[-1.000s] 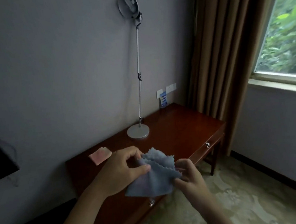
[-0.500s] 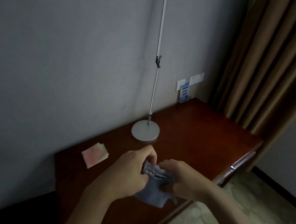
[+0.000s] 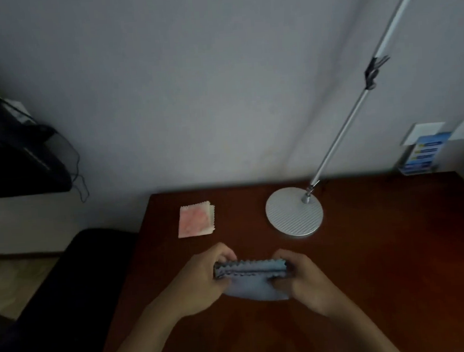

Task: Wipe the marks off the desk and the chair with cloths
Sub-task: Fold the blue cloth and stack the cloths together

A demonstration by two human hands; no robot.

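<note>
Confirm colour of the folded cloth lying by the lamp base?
Pink cloth, white-edged; head view.

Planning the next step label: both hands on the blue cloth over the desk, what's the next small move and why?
Probably lower the folded blue cloth flat onto the desk and begin wiping. The left hand and right hand each grip one end, holding it as a neat pad just above the wood, so folding looks finished. The pink cloth lies apart near the wall, untouched.

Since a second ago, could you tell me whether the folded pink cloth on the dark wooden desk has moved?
No. The folded pink cloth keeps its place left of the round silver lamp base; only the camera shifted.
</note>
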